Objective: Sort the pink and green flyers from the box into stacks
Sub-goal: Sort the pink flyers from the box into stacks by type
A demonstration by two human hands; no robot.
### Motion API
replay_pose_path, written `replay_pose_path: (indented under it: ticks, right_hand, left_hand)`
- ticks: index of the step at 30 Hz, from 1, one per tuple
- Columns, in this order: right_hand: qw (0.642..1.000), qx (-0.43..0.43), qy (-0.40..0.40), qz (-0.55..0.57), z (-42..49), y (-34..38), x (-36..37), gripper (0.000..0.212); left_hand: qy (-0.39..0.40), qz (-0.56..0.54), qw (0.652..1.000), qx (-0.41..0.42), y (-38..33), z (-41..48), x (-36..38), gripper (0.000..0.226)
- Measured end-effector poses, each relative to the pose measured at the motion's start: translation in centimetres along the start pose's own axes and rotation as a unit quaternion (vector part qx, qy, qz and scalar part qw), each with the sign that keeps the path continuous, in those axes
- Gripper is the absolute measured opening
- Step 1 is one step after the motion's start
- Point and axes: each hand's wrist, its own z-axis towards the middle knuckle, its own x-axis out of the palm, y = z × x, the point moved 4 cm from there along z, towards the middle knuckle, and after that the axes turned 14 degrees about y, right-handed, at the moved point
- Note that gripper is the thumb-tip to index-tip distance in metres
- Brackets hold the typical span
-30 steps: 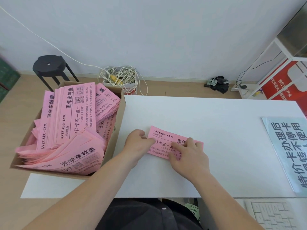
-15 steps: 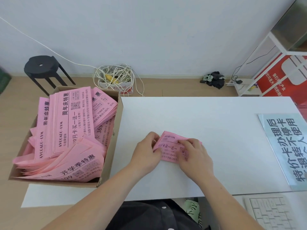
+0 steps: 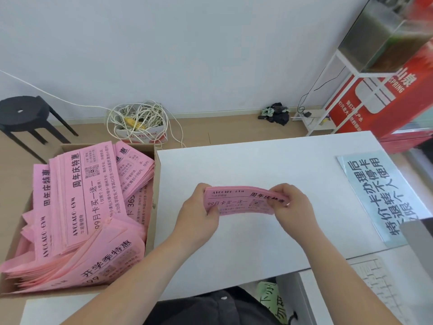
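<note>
- left hand [image 3: 199, 211] fingers curl tight round one end of a thin pink paper flyer [image 3: 241, 201]
- right hand [image 3: 294, 205] pinches the other end, over the white table [image 3: 257, 165] middle

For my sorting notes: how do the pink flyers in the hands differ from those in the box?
The held flyers are a thin, aligned bundle; the box flyers are a big, fanned pile. The held flyers are gripped at each end by the left hand and right hand and bow upward; the box flyers lie loose in the box. Both are pink with black print.
</note>
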Motion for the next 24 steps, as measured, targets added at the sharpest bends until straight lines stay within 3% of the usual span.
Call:
replay_pose_path:
  ticks: [5, 10, 14, 16, 19, 24]
  right_hand:
    - [0.990, -0.106, -0.066, -0.072, 0.6, 0.5, -1.4, 0.029]
    - [0.994, -0.082, -0.060, -0.034, 1.5, -2.3, -0.8, 0.039]
    - [0.995, -0.034, -0.074, 0.059, 1.9, -3.7, -0.8, 0.039]
    - [0.992, -0.015, -0.069, 0.103, 1.8, -3.9, -0.5, 0.040]
    - [0.987, -0.020, -0.073, 0.144, 1.7, -3.6, -0.2, 0.047]
    - [0.992, -0.061, -0.048, 0.098, 1.9, -3.8, 1.2, 0.056]
  left_hand:
    - [-0.045, -0.009, 0.999, 0.004, 0.2, 1.5, 0.4, 0.017]
    - [-0.044, 0.039, 0.998, -0.029, 1.7, 2.5, 1.4, 0.011]
    - [-0.042, 0.062, 0.997, 0.007, 0.5, 2.8, 1.3, 0.042]
    - [-0.028, 0.124, 0.991, 0.032, 0.2, 2.8, 1.7, 0.051]
    - [-0.029, 0.232, 0.970, 0.064, 0.4, 2.6, 2.3, 0.058]
    - [-0.024, 0.261, 0.963, 0.063, 0.8, 2.5, 3.6, 0.056]
